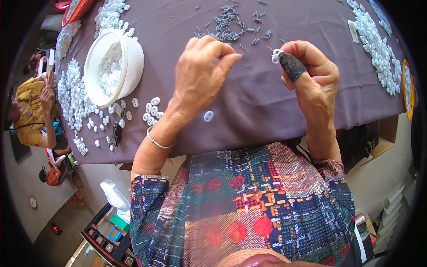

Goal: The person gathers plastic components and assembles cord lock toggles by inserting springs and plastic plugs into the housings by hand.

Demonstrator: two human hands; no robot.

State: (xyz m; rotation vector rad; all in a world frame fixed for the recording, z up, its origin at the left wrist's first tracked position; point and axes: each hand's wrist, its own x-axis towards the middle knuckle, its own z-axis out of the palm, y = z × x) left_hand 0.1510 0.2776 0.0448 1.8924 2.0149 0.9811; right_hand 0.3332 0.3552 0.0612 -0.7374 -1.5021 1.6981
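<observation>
Above the middle of the cloth, my left hand (pixel 200 73) has thumb and forefinger pinched together. A tiny pale spot shows at their tips, too small to name. Facing it, my right hand (pixel 313 73) grips a small white plastic piece with two holes (pixel 276 56). A thin copper-coloured point sticks out beside that piece. The right thumb wears a dark knitted finger cover (pixel 292 66) with a blue edge. Just beyond both hands lies a scattered pile of small grey springs (pixel 229 26). One white two-hole oval piece (pixel 208 116) rests near the left forearm.
A white plastic tub (pixel 137 62) of white pieces stands at the left, among heaps of similar pieces (pixel 71 91). More white pieces (pixel 376 49) are heaped far right, by a yellow-rimmed tray (pixel 407 89). A red basket (pixel 75 11) sits far left. Another person (pixel 33 113) is beyond the left edge.
</observation>
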